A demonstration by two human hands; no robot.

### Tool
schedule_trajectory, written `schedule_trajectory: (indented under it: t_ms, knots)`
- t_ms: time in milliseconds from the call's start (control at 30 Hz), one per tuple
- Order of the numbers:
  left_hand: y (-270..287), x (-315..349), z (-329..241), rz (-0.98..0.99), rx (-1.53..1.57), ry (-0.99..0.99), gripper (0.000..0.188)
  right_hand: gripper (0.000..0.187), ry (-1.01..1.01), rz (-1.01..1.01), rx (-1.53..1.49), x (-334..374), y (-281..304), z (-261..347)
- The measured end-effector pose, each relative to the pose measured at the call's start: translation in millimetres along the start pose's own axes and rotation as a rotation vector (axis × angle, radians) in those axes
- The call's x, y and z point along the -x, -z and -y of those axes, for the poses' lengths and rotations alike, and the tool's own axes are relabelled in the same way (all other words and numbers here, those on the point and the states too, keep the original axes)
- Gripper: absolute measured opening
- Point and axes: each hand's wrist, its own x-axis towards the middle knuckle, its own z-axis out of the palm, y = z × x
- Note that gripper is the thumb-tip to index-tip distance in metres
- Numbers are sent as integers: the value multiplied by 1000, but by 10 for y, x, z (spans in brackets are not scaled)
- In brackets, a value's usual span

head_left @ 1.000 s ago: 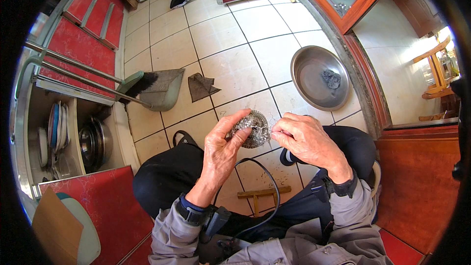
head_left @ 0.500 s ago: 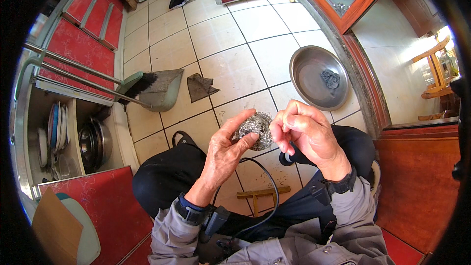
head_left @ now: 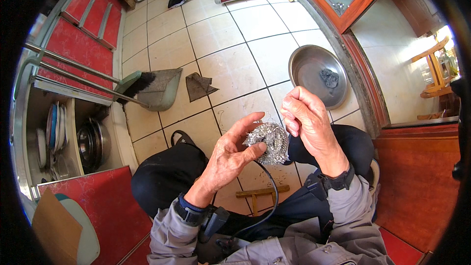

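Note:
A round, silvery steel scourer (head_left: 274, 143) of curled metal strands sits in my left hand (head_left: 223, 159), the thumb pressed on its front and the fingers behind it. Just above and to the right of it, my right hand (head_left: 314, 123) is closed, thumb against curled fingertips. Whatever it pinches, perhaps a thin strand, is too fine to make out. Beyond that hand a steel basin (head_left: 304, 79) rests on the tiles with a dark grey, crumpled scourer (head_left: 329, 77) inside. Small dark bits and thin strands lie on the floor below my hands.
A dustpan (head_left: 169, 91) with a broom stands at the left, beside a grey cloth (head_left: 198, 87). An open cabinet holds plates (head_left: 59, 125) and pans (head_left: 91, 142). Between my legs are a wooden stool piece (head_left: 263, 192) and a black cable (head_left: 275, 191). A wooden door frame (head_left: 365, 76) borders the right.
My right hand has risen away from the scourer. My left hand has shifted slightly right and turned the scourer, so more of its right side shows.

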Motion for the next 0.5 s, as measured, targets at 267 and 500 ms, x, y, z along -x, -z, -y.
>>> schedule_trajectory:
  t_ms: [267,500]
  knots:
    - [23,25,-71,27,30,39,59,20,57,-2,-25,27,-54,26]
    - [0,34,-53,-4,116,-27,56,21,27,28,58,15,-41,-56]
